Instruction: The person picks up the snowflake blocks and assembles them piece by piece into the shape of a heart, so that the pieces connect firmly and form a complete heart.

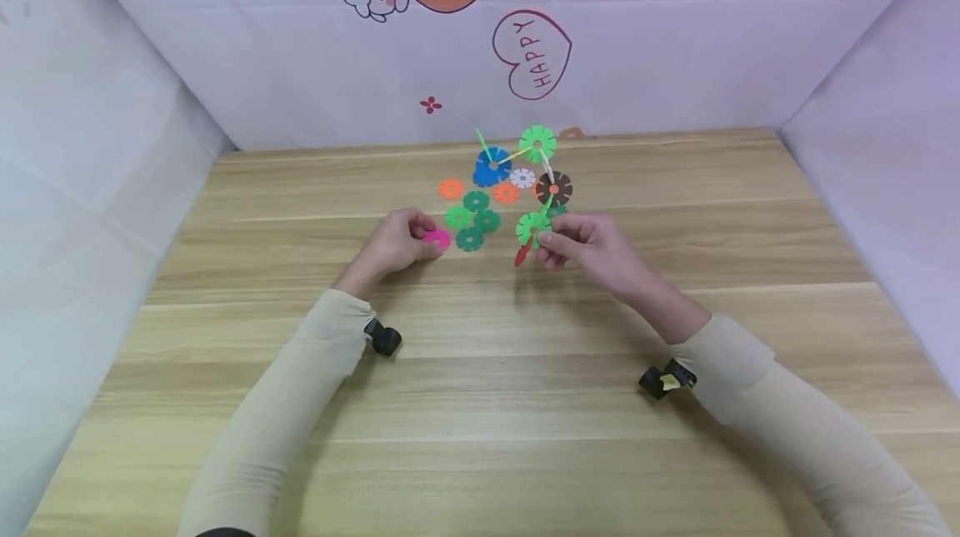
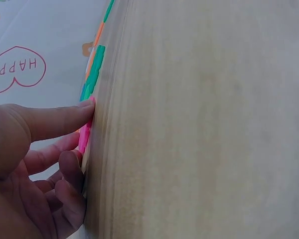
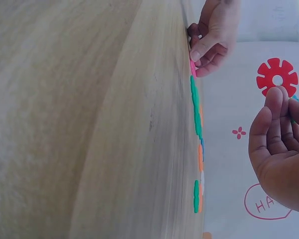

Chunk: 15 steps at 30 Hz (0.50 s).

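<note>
My left hand has thumb and fingers at a pink notched plastic disc, pinching its edge low at the table; in the left wrist view the disc shows almost edge-on. My right hand pinches a light green notched disc with thumb and fingers. This disc belongs to a chain of interlocked discs held above the table. A red disc hangs at its near end, seen face-on in the right wrist view. Further along are a brown disc, another light green disc and a blue disc.
Loose discs lie between the hands: several dark green ones, a light green one, orange ones and a white one. A white printed backdrop stands at the wooden table's far edge, with white sheets at both sides.
</note>
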Each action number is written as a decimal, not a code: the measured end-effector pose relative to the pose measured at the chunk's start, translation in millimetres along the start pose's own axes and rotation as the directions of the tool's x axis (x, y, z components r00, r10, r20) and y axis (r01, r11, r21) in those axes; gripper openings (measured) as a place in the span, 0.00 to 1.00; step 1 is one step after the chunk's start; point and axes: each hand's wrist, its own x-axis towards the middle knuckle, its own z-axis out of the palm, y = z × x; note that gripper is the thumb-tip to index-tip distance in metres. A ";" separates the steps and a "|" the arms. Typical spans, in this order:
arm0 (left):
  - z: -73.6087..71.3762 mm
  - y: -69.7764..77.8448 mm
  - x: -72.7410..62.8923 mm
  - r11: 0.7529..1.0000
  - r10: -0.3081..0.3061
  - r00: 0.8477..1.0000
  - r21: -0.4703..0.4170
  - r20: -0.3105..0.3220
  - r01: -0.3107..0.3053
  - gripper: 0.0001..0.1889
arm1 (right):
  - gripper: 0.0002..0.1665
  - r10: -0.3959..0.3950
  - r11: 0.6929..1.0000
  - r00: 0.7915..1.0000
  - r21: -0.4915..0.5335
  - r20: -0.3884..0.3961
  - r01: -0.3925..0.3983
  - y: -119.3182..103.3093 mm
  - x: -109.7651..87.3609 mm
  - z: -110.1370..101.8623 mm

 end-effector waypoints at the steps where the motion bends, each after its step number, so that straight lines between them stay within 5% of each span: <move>1: 0.0 0.0 -0.6 1.000 0.002 1.000 0.002 -0.001 -0.002 0.21 | 0.12 -0.003 1.000 1.000 0.000 0.001 0.003 -0.1 -0.1 0.1; 15: 0.8 -1.4 -8.5 0.997 0.060 0.997 -0.038 -0.041 -0.061 0.19 | 0.13 -0.020 1.000 1.000 -0.008 -0.001 0.020 -1.9 -2.1 0.5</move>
